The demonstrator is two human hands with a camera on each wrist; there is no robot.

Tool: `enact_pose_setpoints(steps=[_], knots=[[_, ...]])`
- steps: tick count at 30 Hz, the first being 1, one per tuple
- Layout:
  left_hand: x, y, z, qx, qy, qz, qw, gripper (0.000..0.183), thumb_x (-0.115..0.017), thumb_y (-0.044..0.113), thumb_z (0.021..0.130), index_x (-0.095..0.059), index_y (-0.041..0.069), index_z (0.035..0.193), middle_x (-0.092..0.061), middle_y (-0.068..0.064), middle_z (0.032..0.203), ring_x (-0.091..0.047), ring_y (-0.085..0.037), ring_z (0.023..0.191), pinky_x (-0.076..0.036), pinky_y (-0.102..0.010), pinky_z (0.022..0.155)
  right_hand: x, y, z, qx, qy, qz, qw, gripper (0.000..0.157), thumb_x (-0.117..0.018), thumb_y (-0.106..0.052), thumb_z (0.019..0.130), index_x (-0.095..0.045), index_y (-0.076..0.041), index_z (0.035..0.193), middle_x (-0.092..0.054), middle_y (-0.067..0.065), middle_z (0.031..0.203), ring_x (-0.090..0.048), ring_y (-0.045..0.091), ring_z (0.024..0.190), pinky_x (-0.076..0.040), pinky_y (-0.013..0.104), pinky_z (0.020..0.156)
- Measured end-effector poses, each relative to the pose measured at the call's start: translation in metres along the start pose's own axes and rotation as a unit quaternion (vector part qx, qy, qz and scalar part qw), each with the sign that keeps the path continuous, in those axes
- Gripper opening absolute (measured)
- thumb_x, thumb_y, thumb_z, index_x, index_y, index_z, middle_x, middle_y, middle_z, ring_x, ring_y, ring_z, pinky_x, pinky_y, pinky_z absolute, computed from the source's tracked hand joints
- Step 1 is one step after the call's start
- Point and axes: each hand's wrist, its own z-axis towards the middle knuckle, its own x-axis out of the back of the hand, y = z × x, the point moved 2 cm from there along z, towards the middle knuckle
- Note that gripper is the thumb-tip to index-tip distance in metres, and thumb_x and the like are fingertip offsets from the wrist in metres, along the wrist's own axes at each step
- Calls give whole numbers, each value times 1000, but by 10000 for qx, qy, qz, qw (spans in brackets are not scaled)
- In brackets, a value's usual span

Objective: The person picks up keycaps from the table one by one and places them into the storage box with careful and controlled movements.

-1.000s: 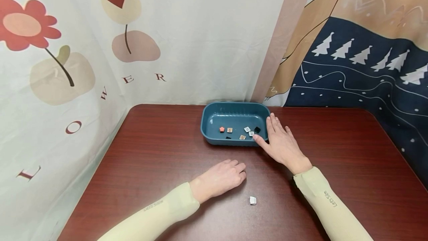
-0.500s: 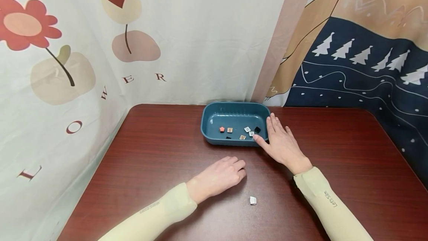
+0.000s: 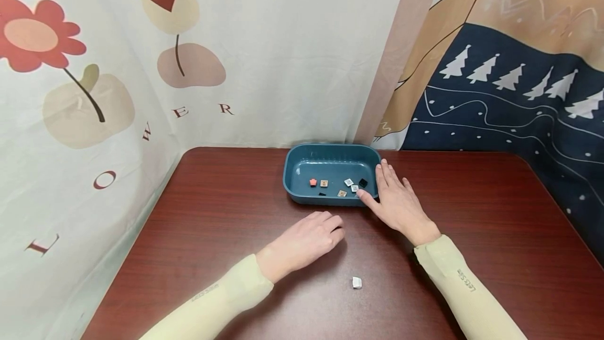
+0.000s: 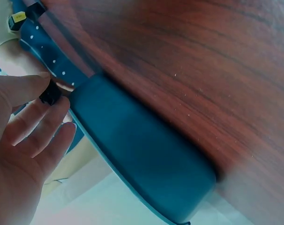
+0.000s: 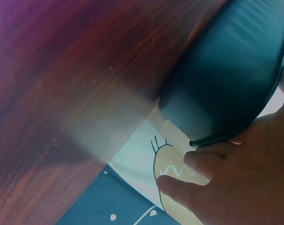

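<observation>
My left hand (image 3: 304,240) hovers over the table in front of a blue plastic bin (image 3: 293,197). In the left wrist view, its thumb and fingers pinch a small black keycap-like piece (image 4: 50,93), which the head view does not show. My right hand (image 3: 398,206) rests against the bin's right end, fingers stretched along the outside and thumb over the front rim. Inside the bin lie several small pieces, among them a coral one (image 3: 313,183), a tan one (image 3: 324,183), a white one (image 3: 348,182) and a black one (image 3: 363,182). A white keycap-like piece (image 3: 356,283) sits on the table nearer me.
The bin stands at the far edge of the reddish-brown wooden table (image 3: 212,193). Behind it hangs a white curtain (image 3: 283,67) with printed flowers, and a dark blue printed cloth (image 3: 472,109) hangs at the right.
My left hand has moved forward and slightly left, closer to the bin's front wall. The right hand, the bin and the white piece have stayed in place.
</observation>
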Motion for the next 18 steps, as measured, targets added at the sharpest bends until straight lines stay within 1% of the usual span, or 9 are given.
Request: enact_pose_setpoints(steps=[6, 12, 18], knots=[[3, -7, 0, 127, 232, -151, 9995, 16, -71, 6, 94, -73, 14, 108, -62, 1, 107, -58, -18, 98, -47, -31, 96, 0, -1, 1, 5, 10, 5, 10000, 102, -37, -72, 102, -19, 9, 161, -9, 24, 170, -14, 41, 157, -19, 66, 119], [7, -14, -2, 257, 405, -350, 9982, 17, -70, 2, 94, -71, 11, 108, -63, -1, 110, -58, -19, 97, -47, -30, 98, 0, 0, 1, -4, -8, 17, 10000, 102, -37, -72, 101, -19, 9, 161, -9, 24, 170, -14, 41, 157, -19, 66, 119], [10, -24, -4, 413, 597, -683, 9950, 22, -71, -2, 93, -72, 8, 112, -64, -3, 111, -61, -19, 101, -49, -31, 99, 0, 0, 1, -5, -26, 16, 10000, 102, -37, -73, 101, -18, 9, 161, -9, 24, 170, -13, 40, 157, -18, 67, 120]])
